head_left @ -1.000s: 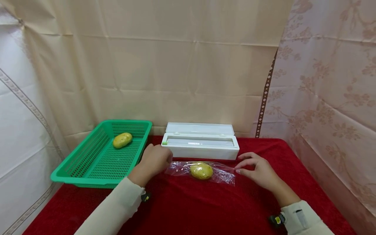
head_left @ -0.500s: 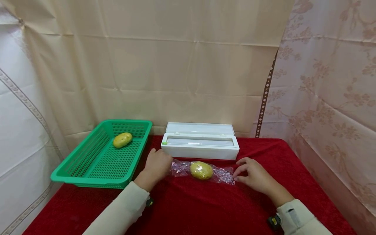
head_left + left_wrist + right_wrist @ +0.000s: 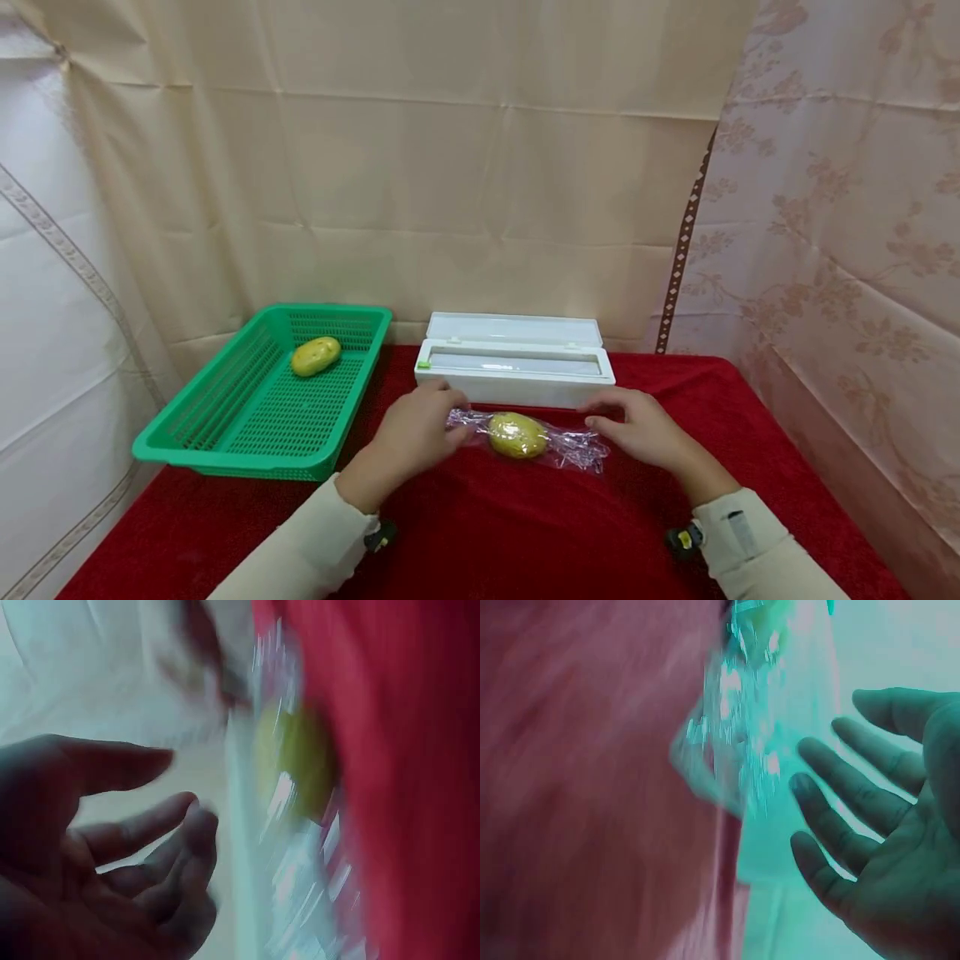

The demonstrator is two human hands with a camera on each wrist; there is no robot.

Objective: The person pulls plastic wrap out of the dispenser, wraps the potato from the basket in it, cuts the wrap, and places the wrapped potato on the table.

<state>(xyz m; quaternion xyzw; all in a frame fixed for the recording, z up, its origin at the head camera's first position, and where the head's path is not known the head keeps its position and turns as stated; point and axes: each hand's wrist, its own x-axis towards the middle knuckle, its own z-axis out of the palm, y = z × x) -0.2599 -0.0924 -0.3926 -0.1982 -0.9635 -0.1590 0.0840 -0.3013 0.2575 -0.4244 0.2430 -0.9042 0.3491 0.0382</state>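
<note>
A yellow potato wrapped in clear plastic film lies on the red cloth, the film bunched out on both sides of it. At the film's left end is my left hand, fingers loosely bent; the left wrist view shows a gap between thumb and fingers with nothing in it. My right hand hovers by the film's right end, its fingers spread and relaxed in the right wrist view. The potato and film look blurred in both wrist views.
A green basket with another potato inside stands at the left. Behind the wrapped potato is a white cling film box, lid raised. Red cloth covers the table, and curtains hang behind and at the sides.
My left hand has moved right and its fingers have loosened. The right hand has shifted left and off the film's end. The film's ends look more bunched than a second ago.
</note>
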